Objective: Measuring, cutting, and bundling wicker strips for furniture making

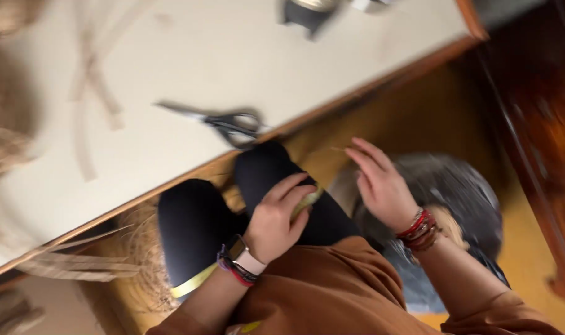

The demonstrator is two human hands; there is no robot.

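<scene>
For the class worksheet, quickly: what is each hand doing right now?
Left hand: fingers curled shut on a pale yellow-green strip against the knee.
Right hand: fingers mostly extended; they seem to pinch a thin fibre, too blurred to confirm.

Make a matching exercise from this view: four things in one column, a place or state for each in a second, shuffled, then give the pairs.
Things:
1. scissors
2. left hand
3. right hand
4. beaded bracelets

Places or states:
A. closed around a pale strip on the knee
B. on the right wrist
C. lying on the pale table
D. fingers spread, over the grey bag

Pairs: 1-C, 2-A, 3-D, 4-B
</scene>
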